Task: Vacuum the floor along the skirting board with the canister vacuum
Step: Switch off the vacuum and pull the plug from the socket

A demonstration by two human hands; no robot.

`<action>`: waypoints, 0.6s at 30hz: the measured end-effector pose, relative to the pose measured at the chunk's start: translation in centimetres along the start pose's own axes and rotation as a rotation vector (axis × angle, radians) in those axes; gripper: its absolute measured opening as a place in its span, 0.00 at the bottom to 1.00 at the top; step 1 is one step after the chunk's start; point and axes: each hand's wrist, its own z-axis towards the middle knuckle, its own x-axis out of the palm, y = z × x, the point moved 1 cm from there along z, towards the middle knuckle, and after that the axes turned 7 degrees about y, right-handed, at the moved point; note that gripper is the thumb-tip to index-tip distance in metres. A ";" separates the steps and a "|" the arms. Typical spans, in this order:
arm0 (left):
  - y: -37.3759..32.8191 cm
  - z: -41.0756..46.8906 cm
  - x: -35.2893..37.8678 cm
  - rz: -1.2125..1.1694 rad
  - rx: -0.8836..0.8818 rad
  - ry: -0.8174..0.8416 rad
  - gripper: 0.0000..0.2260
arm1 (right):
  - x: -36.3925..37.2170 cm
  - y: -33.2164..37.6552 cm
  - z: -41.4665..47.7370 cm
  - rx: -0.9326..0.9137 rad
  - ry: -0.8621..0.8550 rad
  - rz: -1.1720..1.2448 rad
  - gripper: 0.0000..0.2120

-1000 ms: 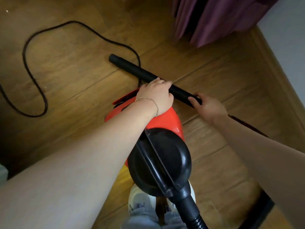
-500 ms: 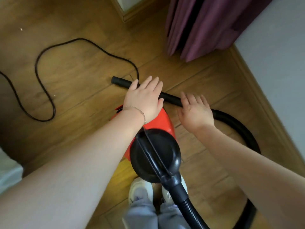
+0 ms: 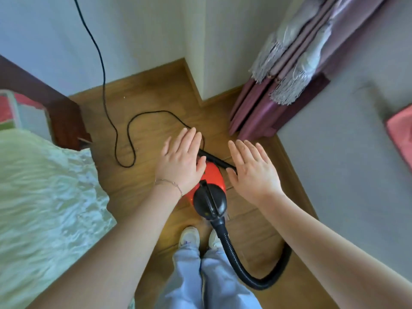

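Head view, entries by place. Step in hand, as I judge it: taking up the wand so that suction can begin along the skirting board. To do it well I should grip the tube near its hose end, lift it off the floor before swinging, lay the nozzle mouth flat against the foot of the board, and draw it slowly, keeping the power cord out of the path. Left hand: centre of frame, fingers straight and spread, holding nothing. Right hand: right of centre, likewise flat and empty. Canister vacuum: centre of frame, red body with a black cap, standing on the wooden floor between and below both hands; whether my left palm touches it I cannot tell. The wand lies across the floor just above the canister, its ends hidden behind both hands. Hose: loops from the cap to the lower right. Curtain: upper right.
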 end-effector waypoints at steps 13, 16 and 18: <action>1.5 -13.0 -21.3 0.027 -0.227 -0.174 0.23 | -21.8 7.9 -7.4 -0.228 -0.138 -0.064 0.29; 2.6 -14.5 -23.3 0.046 -0.275 -0.209 0.22 | -23.5 8.5 -7.7 -0.255 -0.138 -0.065 0.28; 3.2 -15.0 -24.3 0.058 -0.304 -0.228 0.22 | -24.1 8.7 -7.6 -0.267 -0.130 -0.062 0.28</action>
